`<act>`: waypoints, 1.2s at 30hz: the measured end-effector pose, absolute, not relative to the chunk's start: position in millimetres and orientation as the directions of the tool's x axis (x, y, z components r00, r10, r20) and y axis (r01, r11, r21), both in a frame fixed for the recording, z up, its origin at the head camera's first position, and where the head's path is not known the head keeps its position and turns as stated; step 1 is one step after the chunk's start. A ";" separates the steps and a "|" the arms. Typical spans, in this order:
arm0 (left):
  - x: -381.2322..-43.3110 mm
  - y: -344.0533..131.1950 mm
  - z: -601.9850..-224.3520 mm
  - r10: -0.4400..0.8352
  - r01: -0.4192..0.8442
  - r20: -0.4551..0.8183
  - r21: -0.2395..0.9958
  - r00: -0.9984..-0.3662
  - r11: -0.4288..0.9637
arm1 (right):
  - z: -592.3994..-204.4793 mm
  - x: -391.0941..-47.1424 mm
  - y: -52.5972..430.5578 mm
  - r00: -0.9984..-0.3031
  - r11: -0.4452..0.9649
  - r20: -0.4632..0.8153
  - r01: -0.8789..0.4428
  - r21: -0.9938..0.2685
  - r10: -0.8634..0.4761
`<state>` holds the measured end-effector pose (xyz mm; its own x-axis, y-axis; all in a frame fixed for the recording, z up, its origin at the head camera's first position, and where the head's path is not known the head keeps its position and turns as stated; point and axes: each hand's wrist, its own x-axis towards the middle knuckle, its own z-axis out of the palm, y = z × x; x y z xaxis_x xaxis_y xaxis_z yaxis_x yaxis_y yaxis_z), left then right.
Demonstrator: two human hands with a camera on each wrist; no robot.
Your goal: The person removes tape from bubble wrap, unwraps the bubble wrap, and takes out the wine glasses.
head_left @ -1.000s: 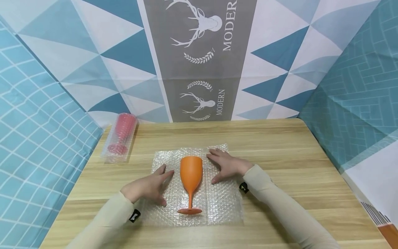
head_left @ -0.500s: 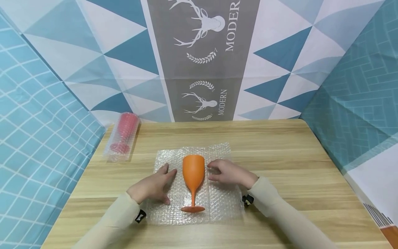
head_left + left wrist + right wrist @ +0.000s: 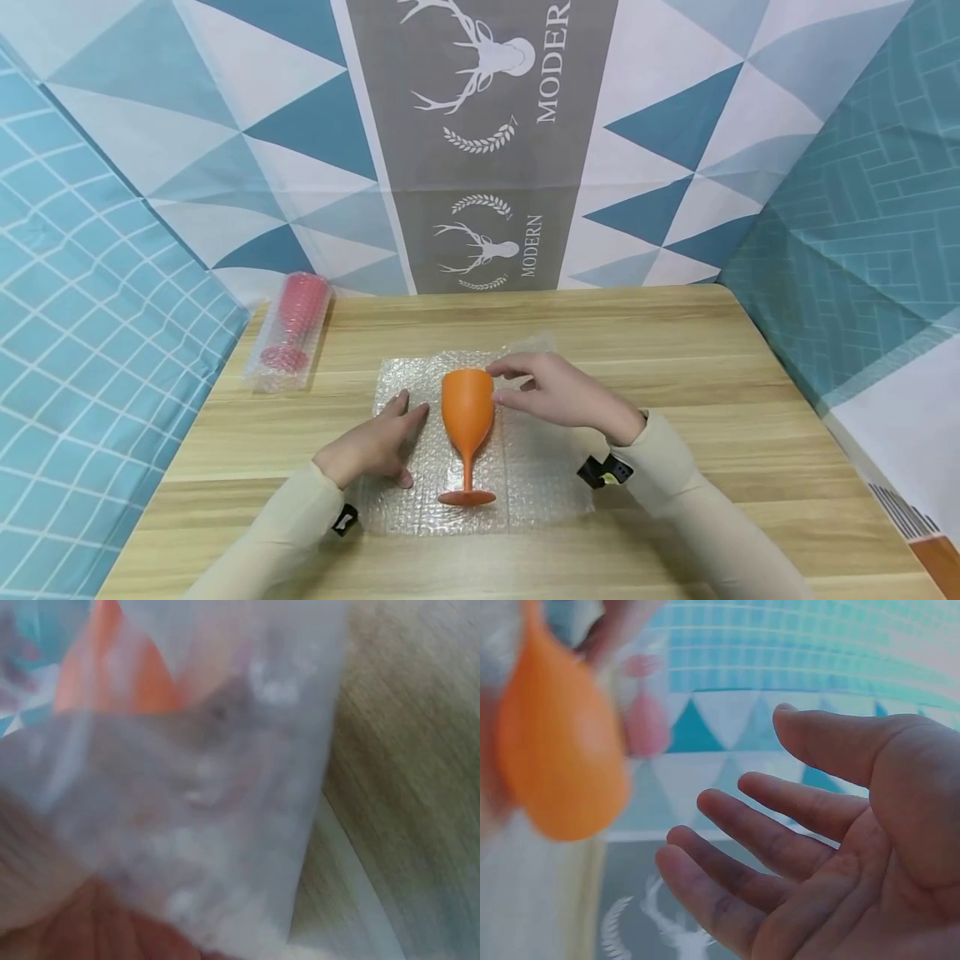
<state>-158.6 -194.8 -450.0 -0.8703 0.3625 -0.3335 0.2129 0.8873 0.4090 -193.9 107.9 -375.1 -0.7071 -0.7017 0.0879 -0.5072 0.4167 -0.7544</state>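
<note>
An orange plastic goblet (image 3: 466,408) lies on its side on a sheet of clear bubble wrap (image 3: 420,512), its foot toward the person. To its left, the left hand (image 3: 373,446) rests on the wrap with fingers spread. The right hand (image 3: 566,392) is beside the goblet's bowl, fingertips close to its upper right side; whether they touch it cannot be told. In the right wrist view its fingers extend with nothing held, and the goblet (image 3: 566,750) is apart from them at left. The left wrist view is blurred, with wrap (image 3: 210,817) in front of the goblet (image 3: 120,675).
A pink goblet (image 3: 300,308) rolled in bubble wrap lies at the table's back left corner. The wooden table (image 3: 675,350) backs onto a patterned cloth wall (image 3: 487,167), with blue cloth on both sides. Each wrist wears a small black device (image 3: 604,471).
The right hand has come off the wrap's right part, its spread fingers drawing together as it moves left to the bowl. Wrap and goblet have slid slightly right. The left hand moves little.
</note>
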 end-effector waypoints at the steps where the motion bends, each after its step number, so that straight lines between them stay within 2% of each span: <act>1: -158.7 -195.1 -450.3 0.362 0.213 -0.332 0.409 -0.871 0.888 | -369.7 -193.1 105.5 -0.709 0.403 0.100 -0.505 -0.763 -0.698; 6: -158.9 -196.4 -451.0 0.367 0.219 -0.320 0.416 -0.874 0.883 | -363.9 -192.1 89.0 -0.749 0.332 0.148 -0.450 -0.829 -0.645; 15: -160.2 -195.1 -453.3 0.378 0.228 -0.319 0.420 -0.869 0.878 | -429.0 -198.1 65.5 -0.796 0.219 0.196 -0.378 -0.899 -0.572; 19: -160.2 -194.4 -453.3 0.376 0.226 -0.319 0.420 -0.870 0.879 | -444.7 -192.1 66.0 -0.809 0.198 0.191 -0.352 -0.915 -0.556; 25: -159.1 -195.2 -453.7 0.376 0.227 -0.309 0.424 -0.874 0.877 | -456.2 -180.6 70.8 -0.811 0.225 0.161 -0.338 -0.914 -0.562; 36: -156.6 -196.2 -451.4 0.378 0.227 -0.303 0.434 -0.875 0.872 | -485.1 -166.9 70.4 -0.774 0.320 -0.004 -0.257 -0.912 -0.633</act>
<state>-156.6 -196.2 -451.4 -0.8747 0.3783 -0.3029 0.2266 0.8717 0.4344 -166.9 70.4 -485.1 -0.7739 -0.6333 -0.0036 -0.2574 0.3197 -0.9119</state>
